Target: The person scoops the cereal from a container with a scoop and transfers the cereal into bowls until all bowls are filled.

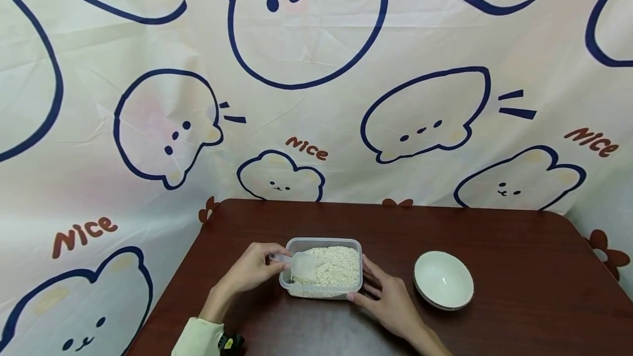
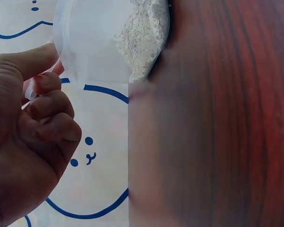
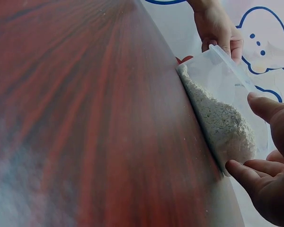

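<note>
Tub (image 1: 323, 293) lies in front of me on the table (image 1: 524, 290), its long axis running left to right, with 1 of my hands at each end. It holds a bed of pale grains (image 1: 341, 265), heaped deeper toward the tub's right end.

My left hand (image 1: 253, 268) is at the tub's left end, pinching the handle (image 1: 279, 257) of a translucent scoop (image 1: 304, 266) between thumb and fingers. The scoop crosses the left rim: cup inside the tub, handle pointing back out to the left, so its length runs nearly along the tub's own. The cup's front meets the grains; how deep its edge sits I cannot tell.

My right hand (image 1: 392, 299) is at the tub's right end, fingers spread rather than wrapped, touching the right wall, with the thumb at the near right corner. I judge that this contact would stop the tub sliding if the scoop pushed rightward.

A white bowl (image 1: 443, 280) stands to the right of the tub, apart from it and past my right hand. Of my 2 hands the right is nearer to that bowl, yet the scoop is in my left, at the tub's opposite end. To my mind, any carry toward the bowl turns on that: its line runs the tub's whole length.
</note>
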Demonstrator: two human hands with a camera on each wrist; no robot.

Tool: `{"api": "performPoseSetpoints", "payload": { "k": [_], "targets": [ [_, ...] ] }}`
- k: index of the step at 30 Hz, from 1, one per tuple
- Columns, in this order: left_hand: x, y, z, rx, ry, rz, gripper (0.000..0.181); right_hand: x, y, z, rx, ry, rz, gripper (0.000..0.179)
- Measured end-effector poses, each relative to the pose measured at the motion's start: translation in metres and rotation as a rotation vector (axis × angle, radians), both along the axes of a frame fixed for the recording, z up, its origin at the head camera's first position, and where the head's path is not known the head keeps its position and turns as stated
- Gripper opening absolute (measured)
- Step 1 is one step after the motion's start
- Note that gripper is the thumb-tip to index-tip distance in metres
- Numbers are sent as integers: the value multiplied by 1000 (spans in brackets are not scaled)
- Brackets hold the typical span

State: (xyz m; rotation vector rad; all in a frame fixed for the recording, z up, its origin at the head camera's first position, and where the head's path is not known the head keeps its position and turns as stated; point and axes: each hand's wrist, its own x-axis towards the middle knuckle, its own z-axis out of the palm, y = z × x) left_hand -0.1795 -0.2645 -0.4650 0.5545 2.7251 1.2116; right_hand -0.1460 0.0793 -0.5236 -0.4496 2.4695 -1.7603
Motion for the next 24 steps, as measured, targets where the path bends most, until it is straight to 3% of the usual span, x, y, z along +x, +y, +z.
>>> {"api": "performPoseSetpoints", "payload": {
  "k": [5, 13, 24],
  "targets": [
    [0, 1, 0, 5, 6, 18, 17, -1, 0, 1, 6, -2, 0, 94],
    [-2, 1, -1, 43, 90, 71, 12, -1, 0, 0, 24, -3, -9, 94],
    [-10, 22, -4, 90, 189, -2, 11, 0, -1, 0, 7, -4, -8, 94]
  ]
}}
